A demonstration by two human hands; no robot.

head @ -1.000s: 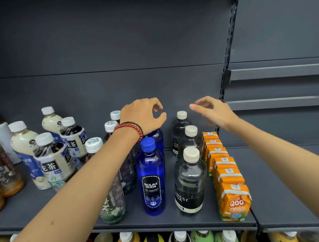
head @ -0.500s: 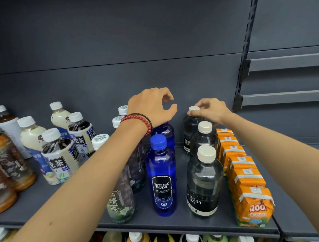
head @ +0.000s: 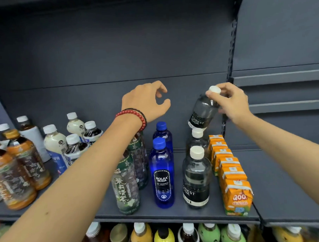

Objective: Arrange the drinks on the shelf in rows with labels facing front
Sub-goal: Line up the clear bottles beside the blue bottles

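Head view shows the right hand (head: 231, 103) with its grip pinched round the white cap of a Forest Soda bottle (head: 202, 111), which hangs tilted in the air, clear of the shelf (head: 177, 214), above the rear of two more Forest Soda bottles (head: 197, 181) standing one behind the other. The left hand (head: 145, 101) hovers over the blue Bolsa Soda bottles (head: 163, 175), its grip loosely curled and holding nothing. Just right of the standing pair runs a line of orange juice cartons (head: 230, 172).
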